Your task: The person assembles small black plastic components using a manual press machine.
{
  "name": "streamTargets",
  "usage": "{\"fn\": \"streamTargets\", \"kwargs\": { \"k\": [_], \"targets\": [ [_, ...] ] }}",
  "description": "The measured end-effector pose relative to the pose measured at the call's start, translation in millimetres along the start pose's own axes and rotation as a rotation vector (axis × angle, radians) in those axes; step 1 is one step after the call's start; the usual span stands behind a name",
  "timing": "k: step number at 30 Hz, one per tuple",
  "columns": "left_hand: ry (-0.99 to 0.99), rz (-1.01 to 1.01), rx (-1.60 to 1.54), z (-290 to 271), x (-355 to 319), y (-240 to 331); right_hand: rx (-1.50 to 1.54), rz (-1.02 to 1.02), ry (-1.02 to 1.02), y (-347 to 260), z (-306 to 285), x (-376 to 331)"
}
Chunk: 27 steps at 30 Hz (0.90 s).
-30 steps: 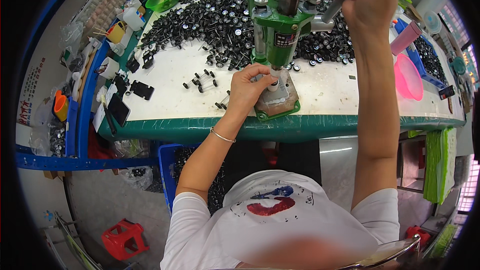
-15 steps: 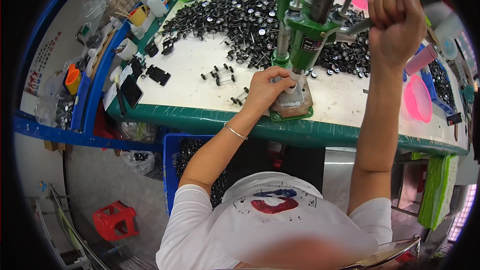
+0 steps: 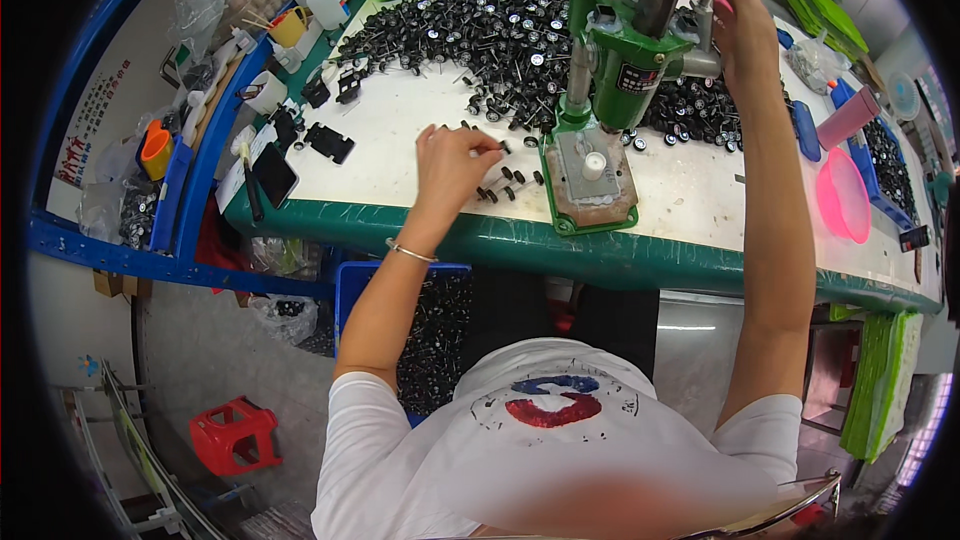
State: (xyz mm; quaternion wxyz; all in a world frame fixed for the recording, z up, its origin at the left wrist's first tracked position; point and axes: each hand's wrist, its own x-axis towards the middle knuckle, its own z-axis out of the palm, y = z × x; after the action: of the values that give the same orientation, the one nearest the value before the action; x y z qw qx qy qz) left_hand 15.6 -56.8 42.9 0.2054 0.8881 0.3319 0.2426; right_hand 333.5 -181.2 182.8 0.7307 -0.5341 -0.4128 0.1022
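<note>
Left hand (image 3: pixel 455 168): fingertips pinched on a small wheeled axle (image 3: pixel 504 148), left of the green press (image 3: pixel 622 100). Right hand (image 3: pixel 745 32): at the press's right side; grip cannot be told.

Place: workshop, small-parts work
Bench (image 3: pixel 690 215): white-topped, carrying green press (image 3: pixel 628 90)
Wheels (image 3: pixel 485 35): black, axled, heaped in bulk
Bin (image 3: pixel 350 292): blue, full of small dark parts (image 3: pixel 435 340)

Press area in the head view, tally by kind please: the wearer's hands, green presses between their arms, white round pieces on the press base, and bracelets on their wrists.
Hands: 2, the left hand and right hand
Green press: 1
White round piece: 1
Bracelet: 1
Total: 5
</note>
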Motion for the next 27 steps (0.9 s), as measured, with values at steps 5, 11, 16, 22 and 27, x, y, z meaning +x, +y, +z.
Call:
{"fn": "streamTargets", "kwargs": {
  "k": [5,11,16,22,27],
  "targets": [
    [-0.004,0.036,0.246,-4.5,1.5,2.7,-0.502,0.359,-0.065,59.4,-56.2,-64.8],
    [0.081,0.141,0.157,31.3,20.5,16.3,-0.819,0.052,-0.309,124.2,-68.7,-137.4],
    [0.098,0.161,0.109,49.9,28.9,17.0,-0.909,0.053,-0.277,118.2,-52.0,-152.5],
    [0.079,-0.004,-0.419,34.8,35.5,13.1,-0.977,0.001,-0.344,112.6,-35.6,-152.3],
    [-0.089,-0.291,-1.14,8.5,33.1,21.0,-0.882,0.045,-0.261,115.3,-36.1,-148.4]
  ]
}}
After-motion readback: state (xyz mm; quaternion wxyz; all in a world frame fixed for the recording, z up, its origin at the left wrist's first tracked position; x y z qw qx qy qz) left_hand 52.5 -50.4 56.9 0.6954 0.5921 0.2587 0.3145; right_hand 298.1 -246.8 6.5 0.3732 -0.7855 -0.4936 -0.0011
